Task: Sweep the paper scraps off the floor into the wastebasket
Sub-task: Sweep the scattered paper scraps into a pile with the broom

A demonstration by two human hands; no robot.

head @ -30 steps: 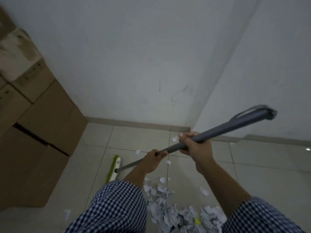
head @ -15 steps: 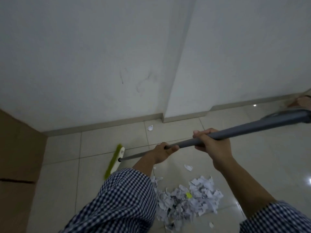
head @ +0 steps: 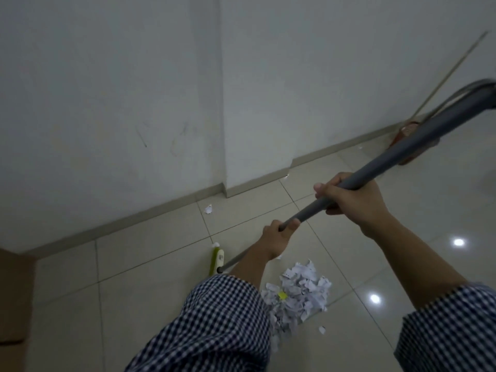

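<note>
Both hands are gripping the grey broom handle [head: 375, 167], which is running as one long diagonal from beyond the right hand, upper right, down past the left hand to the green-bristled broom head [head: 216, 262] on the tiled floor [head: 150, 264]. The left hand [head: 277, 238] is holding the lower, thinner part of the shaft with fingers curled fully round it, and is the hand nearer the head; the right hand [head: 354, 200] is wrapping the thicker upper grip, thumb lying along the shaft. Both forearms are extending forward from checked sleeves [head: 214, 323], the left reaching lower and farther left than the right. The broom head is lying just beyond and to the left of the left hand, its long axis running roughly away from the person. The gathered pile of paper scraps [head: 300, 294] is lying below the left hand and to the right of the head, near it but not touching. A small scrap [head: 216, 245] is sitting at the far tip of the head, and a stray scrap [head: 208, 208] is resting farther off, near the skirting. Judging from this layout, the coming stroke is likely calling for a pull rightward toward the pile. No wastebasket is showing in view. A second broom [head: 410, 130] is leaning against the wall beyond the right hand.
</note>
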